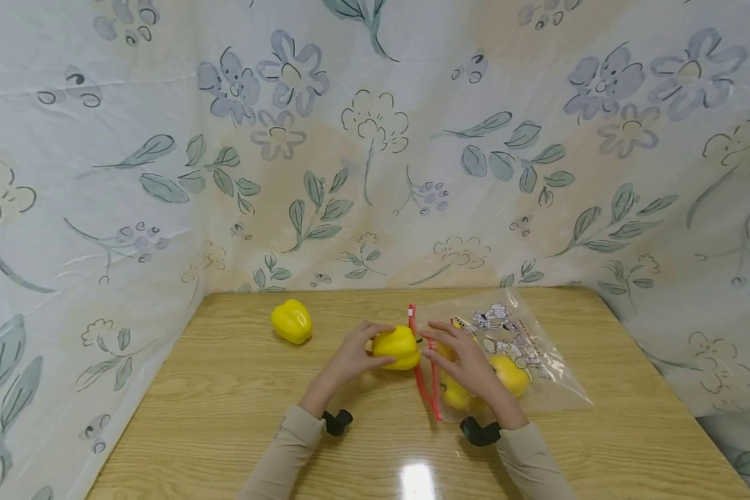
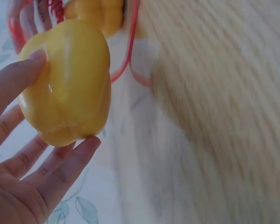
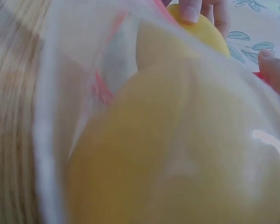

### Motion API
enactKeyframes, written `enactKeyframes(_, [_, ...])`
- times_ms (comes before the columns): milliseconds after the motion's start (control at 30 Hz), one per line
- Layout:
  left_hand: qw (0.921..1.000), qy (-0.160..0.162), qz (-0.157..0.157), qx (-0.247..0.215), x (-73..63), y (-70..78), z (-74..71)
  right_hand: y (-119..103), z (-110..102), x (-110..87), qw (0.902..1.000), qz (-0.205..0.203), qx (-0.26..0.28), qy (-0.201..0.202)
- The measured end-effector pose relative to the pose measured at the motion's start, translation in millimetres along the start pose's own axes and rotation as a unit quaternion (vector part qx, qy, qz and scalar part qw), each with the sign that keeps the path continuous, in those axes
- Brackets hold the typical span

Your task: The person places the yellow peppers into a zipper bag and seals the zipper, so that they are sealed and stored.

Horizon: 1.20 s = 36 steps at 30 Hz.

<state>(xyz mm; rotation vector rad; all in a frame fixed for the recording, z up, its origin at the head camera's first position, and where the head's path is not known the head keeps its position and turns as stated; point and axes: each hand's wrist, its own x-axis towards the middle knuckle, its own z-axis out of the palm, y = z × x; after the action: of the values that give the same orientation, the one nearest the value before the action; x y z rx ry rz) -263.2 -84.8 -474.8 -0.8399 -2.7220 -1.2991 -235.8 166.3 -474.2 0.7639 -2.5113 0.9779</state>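
My left hand grips a yellow bell pepper, thumb on one side and fingers on the other. That pepper is at the red-edged mouth of a clear zip bag. At the bag's mouth, my right hand holds the red zip edge between thumb and fingers; the exact grip is partly hidden. Inside the bag lie several yellow peppers, seen through the plastic. One bagged pepper fills much of the right wrist view, blurred.
Another yellow bell pepper lies on the wood-grain table, toward the back left. Behind the table hangs a flower-printed cloth, which also runs along both sides. A black wrist camera sits at each sleeve cuff.
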Motion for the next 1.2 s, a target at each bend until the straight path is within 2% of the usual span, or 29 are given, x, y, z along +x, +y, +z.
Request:
enactKeyframes(233, [0.9997, 0.021, -0.002, -0.01, 4.3, 3.6, 13.4, 1.2, 0.5, 0.9, 0.9999, 0.003, 0.006, 0.007])
enactKeyframes(467, [0.9996, 0.021, 0.003, -0.015, 5.5, 10.6, 22.4, 1.1, 0.8, 1.9, 0.9998, 0.0, 0.016, 0.013])
enactKeyframes(667, [0.9989, 0.045, -0.014, -0.006, 9.7, 14.1, 32.6, 0.4, 1.0, 2.7, 0.9998, -0.001, 0.015, 0.011])
enactKeyframes(867, [0.9974, 0.066, -0.019, -0.019, 10.7, 16.4, 38.9, -0.4, 1.0, 2.5, 0.9998, -0.004, 0.014, 0.011])
enactKeyframes(1000, [0.9972, 0.065, -0.017, -0.033, 10.3, 16.8, 40.2, 0.3, 1.3, 1.8, 0.9998, -0.005, 0.011, 0.016])
enactKeyframes(1200, [0.9954, 0.049, -0.018, -0.08, 9.5, 13.4, 44.6, 0.9, 2.2, 0.5, 0.9997, -0.007, 0.014, 0.017])
